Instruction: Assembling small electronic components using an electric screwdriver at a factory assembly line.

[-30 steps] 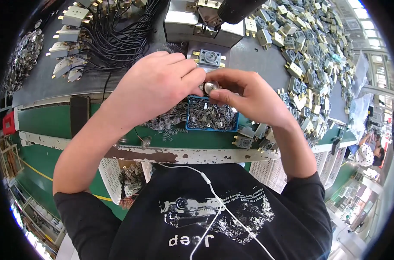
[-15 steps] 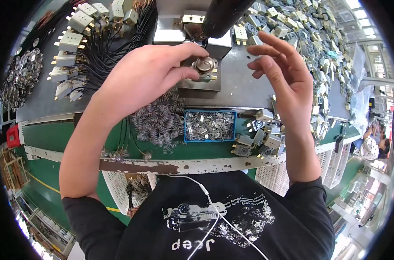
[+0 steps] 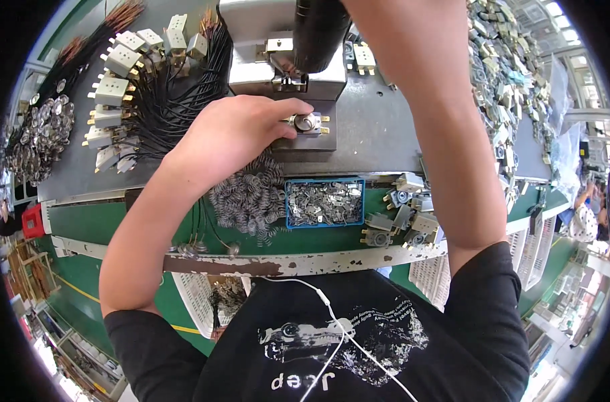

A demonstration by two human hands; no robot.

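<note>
My left hand (image 3: 241, 127) is closed, thumb and forefinger pinched on a small round metal cap (image 3: 308, 122). Under the cap sits a part with brass-coloured prongs (image 3: 324, 125) sticking out to the right, on the dark metal block (image 3: 298, 144) in front of the press. Most of that part is hidden by the cap and fingers. My right forearm (image 3: 446, 127) reaches up and forward past the top edge, so the right hand is out of the picture. Just beyond the left fingertips stands the press (image 3: 290, 82), with a black cylinder (image 3: 322, 40) over it.
A heap of coil springs (image 3: 248, 201) lies beside a blue tray (image 3: 287, 204) of small metal pieces. Grey sockets (image 3: 402, 221) are at the near right, with a large pile (image 3: 513, 100) farther back. White sockets with black wires (image 3: 110, 90) and metal discs (image 3: 40, 137) are left.
My right hand has gone up and forward, out of view. The left hand still pinches the cap, which now sits slightly nearer me, away from the press. The view has shifted a little.
</note>
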